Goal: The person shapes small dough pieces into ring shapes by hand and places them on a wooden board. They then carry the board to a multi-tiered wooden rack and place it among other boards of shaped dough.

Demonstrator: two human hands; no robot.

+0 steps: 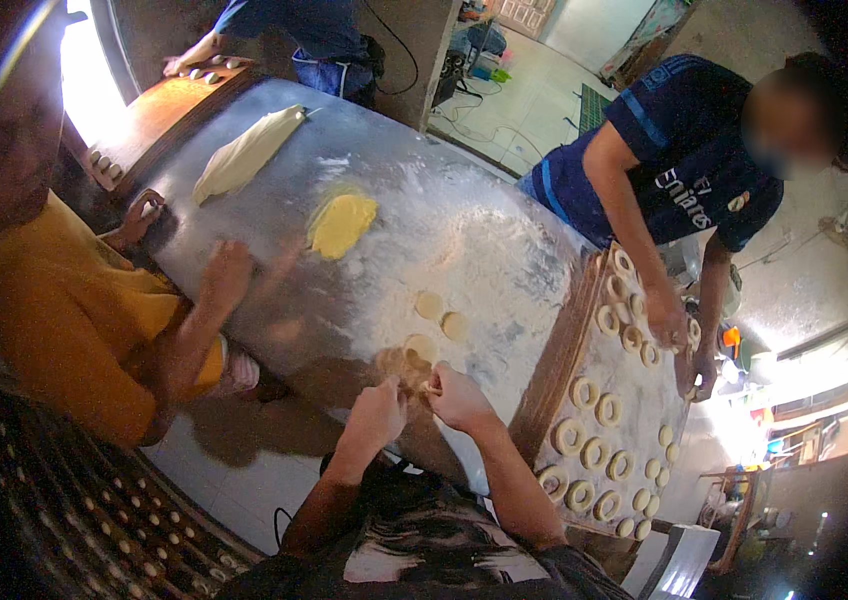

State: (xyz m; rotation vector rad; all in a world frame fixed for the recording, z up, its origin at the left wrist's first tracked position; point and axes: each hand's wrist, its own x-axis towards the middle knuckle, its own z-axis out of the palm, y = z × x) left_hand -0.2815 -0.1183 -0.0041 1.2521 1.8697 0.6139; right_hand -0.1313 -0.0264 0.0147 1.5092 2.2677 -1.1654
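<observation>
Lower centre of frame: left hand (pixel 376 412) and right hand (pixel 454 395) meet over a small piece of dough (pixel 428 385) at the near edge of the floured metal bench (pixel 464 240). Both grips narrow, fingertips pinched on the piece; its shape mostly hidden. Three dough discs (pixel 441 318) lie just above the hands. Yellow dough patch (pixel 341 224) and long pale dough sheet (pixel 247 152) toward upper left. Wooden tray (pixel 564 345) of dough rings (pixel 584 392) at right, another person's hand (pixel 666 318) on it.
</observation>
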